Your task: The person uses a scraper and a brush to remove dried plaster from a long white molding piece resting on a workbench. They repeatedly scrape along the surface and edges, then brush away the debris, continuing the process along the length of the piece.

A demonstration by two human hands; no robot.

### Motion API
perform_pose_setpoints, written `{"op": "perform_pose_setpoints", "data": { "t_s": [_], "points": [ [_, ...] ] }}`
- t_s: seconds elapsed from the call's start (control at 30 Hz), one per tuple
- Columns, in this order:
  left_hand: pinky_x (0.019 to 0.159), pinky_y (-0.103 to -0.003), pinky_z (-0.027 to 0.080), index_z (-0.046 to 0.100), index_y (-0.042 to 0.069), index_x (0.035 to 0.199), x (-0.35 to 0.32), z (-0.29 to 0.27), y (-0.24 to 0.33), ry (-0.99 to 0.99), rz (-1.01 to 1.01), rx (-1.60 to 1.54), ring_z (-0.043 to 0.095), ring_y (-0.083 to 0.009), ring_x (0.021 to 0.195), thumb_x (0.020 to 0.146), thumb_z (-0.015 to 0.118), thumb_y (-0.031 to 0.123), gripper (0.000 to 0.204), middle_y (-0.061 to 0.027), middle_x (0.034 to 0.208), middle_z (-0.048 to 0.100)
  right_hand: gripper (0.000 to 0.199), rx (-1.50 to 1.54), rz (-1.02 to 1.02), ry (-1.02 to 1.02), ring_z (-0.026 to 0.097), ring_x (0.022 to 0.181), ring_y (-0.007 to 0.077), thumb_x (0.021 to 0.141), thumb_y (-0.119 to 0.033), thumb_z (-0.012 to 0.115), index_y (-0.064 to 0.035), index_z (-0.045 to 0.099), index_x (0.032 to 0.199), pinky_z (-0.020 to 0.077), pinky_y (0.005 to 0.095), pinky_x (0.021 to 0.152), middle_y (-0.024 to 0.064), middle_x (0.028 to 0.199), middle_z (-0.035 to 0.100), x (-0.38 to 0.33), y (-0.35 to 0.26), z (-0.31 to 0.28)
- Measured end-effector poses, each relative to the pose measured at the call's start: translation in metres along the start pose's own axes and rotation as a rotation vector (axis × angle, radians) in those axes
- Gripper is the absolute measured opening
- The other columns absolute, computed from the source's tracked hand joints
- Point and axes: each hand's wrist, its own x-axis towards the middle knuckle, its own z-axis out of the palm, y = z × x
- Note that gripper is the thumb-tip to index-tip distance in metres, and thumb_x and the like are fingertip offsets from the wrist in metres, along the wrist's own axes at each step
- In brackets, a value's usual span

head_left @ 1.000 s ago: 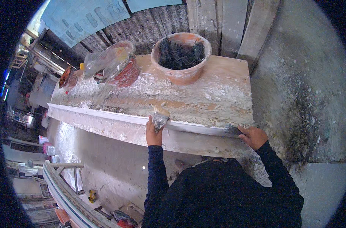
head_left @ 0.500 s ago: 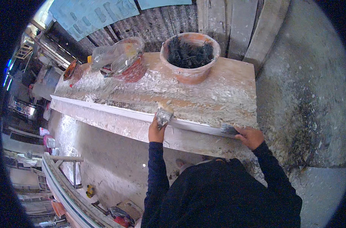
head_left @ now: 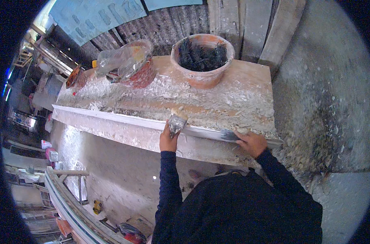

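A long white moulding strip (head_left: 130,120) lies along the front edge of the bench. My left hand (head_left: 168,141) is closed around a wide scraper (head_left: 177,123), its blade smeared grey and a pale lump of paste at its far end, held over the strip's middle. Farther right, my right hand (head_left: 255,144) grips a smaller putty knife (head_left: 229,135) with a dark blade. That blade lies against the strip near its right end, and the fingers cover its handle.
The bench top (head_left: 250,103) is crusted with dried paste. Toward the back stand an orange bucket (head_left: 203,78) of dark bristly bundles, a red bucket (head_left: 143,77) with clear plastic in it, and a small orange container (head_left: 74,77). A stained wall (head_left: 327,93) rises at right.
My right hand has slid left along the strip with the putty knife, uncovering the strip's right end. My left hand and its scraper have hardly moved.
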Motion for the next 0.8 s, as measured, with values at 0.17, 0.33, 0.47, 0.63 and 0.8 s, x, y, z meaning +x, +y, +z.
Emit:
{"op": "perform_pose_setpoints", "data": {
  "t_s": [0.17,0.33,0.47,0.63,0.8],
  "points": [
    [0.081,-0.039,0.046,0.049,0.0,0.115,0.001,-0.002,0.012,-0.047,-0.065,0.04,0.055,-0.0356,0.1,0.071,0.068,0.011,0.049,-0.0176,0.128,0.044,0.043,-0.022,0.133,0.077,0.058,0.063,0.0279,0.079,-0.034,0.059,-0.0275,0.052,0.121,0.0465,0.0376,0.054,0.01,0.079,0.058,-0.076,0.095,-0.014],
    [0.086,-0.035,0.044,0.055,0.001,0.101,-0.004,0.006,-0.013,-0.008,-0.091,-0.06,0.049,-0.0296,0.112,0.073,0.068,0.015,0.034,-0.0106,0.135,0.038,0.045,-0.004,0.211,0.034,0.054,0.062,0.0282,0.079,-0.029,0.059,-0.0267,0.05,0.124,0.045,0.0396,0.056,0.0097,0.072,0.052,-0.117,0.143,-0.041],
    [0.083,-0.032,0.045,0.054,0.001,0.102,-0.003,0.007,-0.024,-0.035,-0.093,-0.041,0.049,-0.0275,0.112,0.074,0.068,0.016,0.035,-0.0089,0.137,0.037,0.043,-0.086,0.242,-0.073,0.057,0.07,0.03,0.082,-0.036,0.054,-0.0319,0.047,0.125,0.0474,0.0404,0.061,0.0111,0.08,0.056,-0.111,0.15,-0.037],
    [0.081,-0.032,0.046,0.054,0.0,0.101,-0.002,0.003,-0.014,-0.025,-0.045,-0.061,0.051,-0.0256,0.11,0.074,0.067,0.015,0.033,-0.0075,0.137,0.036,0.041,-0.033,0.158,-0.091,0.059,0.075,0.0317,0.084,-0.04,0.05,-0.0352,0.046,0.125,0.0491,0.0414,0.063,0.0105,0.089,0.059,-0.078,0.101,-0.022],
    [0.079,-0.031,0.046,0.05,0.002,0.116,-0.001,-0.008,0.009,-0.092,-0.135,0.125,0.057,-0.0253,0.102,0.075,0.067,0.012,0.045,-0.0046,0.138,0.035,0.042,0.069,0.237,0.054,0.059,0.076,0.0317,0.084,-0.04,0.05,-0.0356,0.046,0.125,0.0494,0.0414,0.062,0.0098,0.092,0.059,-0.1,0.111,-0.006]
  ]
}}
